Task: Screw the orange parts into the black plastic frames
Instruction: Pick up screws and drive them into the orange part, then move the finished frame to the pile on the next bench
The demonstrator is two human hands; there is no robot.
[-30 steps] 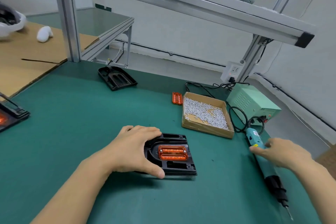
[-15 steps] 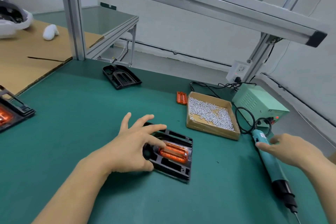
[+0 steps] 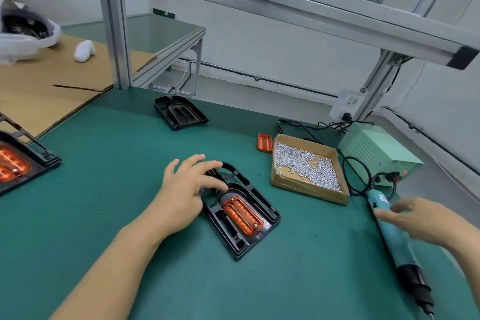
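Black frame (image 3: 241,215) with orange part (image 3: 242,215) lay on tabletop (image 3: 104,176) — left hand (image 3: 185,189) spread, fingertips resting on it; right hand (image 3: 426,218) open over screwdriver (image 3: 394,239).

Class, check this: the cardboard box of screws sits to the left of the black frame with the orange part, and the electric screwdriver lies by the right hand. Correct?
Not quite. The head view shows the cardboard box of screws to the right of the black frame with the orange part, not the left. The electric screwdriver does lie by the right hand.
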